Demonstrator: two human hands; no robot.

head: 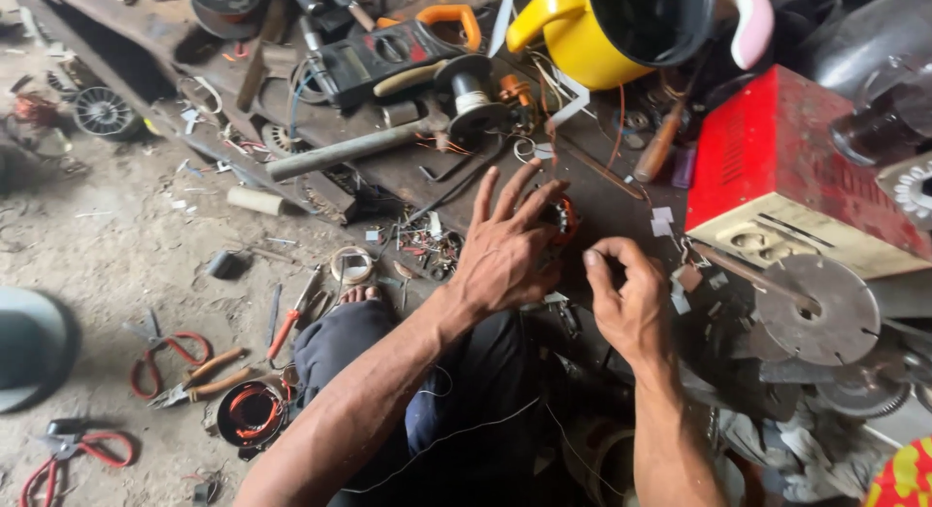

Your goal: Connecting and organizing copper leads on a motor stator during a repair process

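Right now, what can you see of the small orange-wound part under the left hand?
The wound part is mostly hidden. Only a dark rounded body with orange-red winding shows past the spread fingers. It sits on the dark, cluttered workbench. The left hand lies over it, palm down. The right hand is close beside it, fingertips pinched; whether it touches the part cannot be told.

Two bare hands are in view: the left hand point(505, 250) spread over one copper-wound motor stator point(561, 216), the right hand point(631, 298) just beside it. Up from the stator sit one yellow kettle point(573, 36), one hammer point(359, 146) and one wire spool point(471, 90). Right of it stands one red metal box point(786, 167) and one round slotted disc point(820, 308). Far left of it lie three red-handled cutting tools point(160, 357) and one orange-handled pliers point(209, 379).
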